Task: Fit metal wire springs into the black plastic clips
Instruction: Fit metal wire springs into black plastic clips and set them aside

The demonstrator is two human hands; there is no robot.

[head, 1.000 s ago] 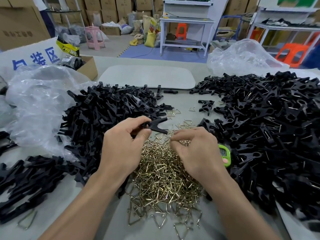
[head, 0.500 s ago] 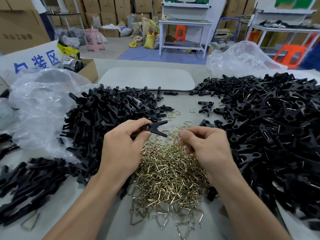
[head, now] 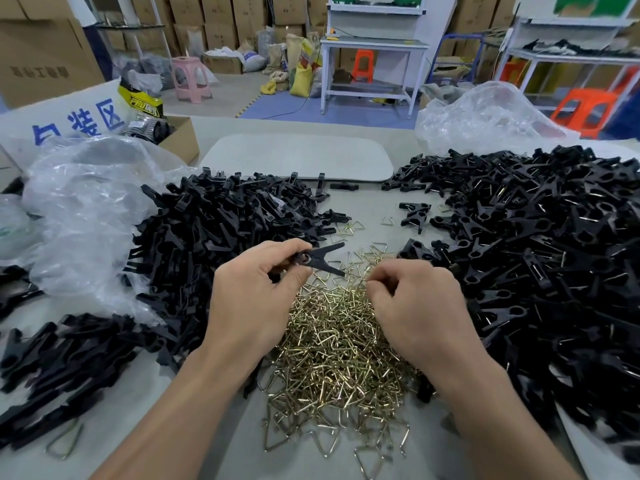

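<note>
A single wide-angle camera sits on my head and faces forward and down across the table [head: 363,202]. It looks from close above my forearms. My left hand [head: 249,299] and right hand [head: 415,306] occupy the near centre, over the spring pile [head: 339,348]. The left clip heap [head: 214,237] and right clip heap [head: 536,254] run to the frame edges. The far field reaches the white workbench [head: 374,46] and stacked cartons [head: 221,26].
</note>
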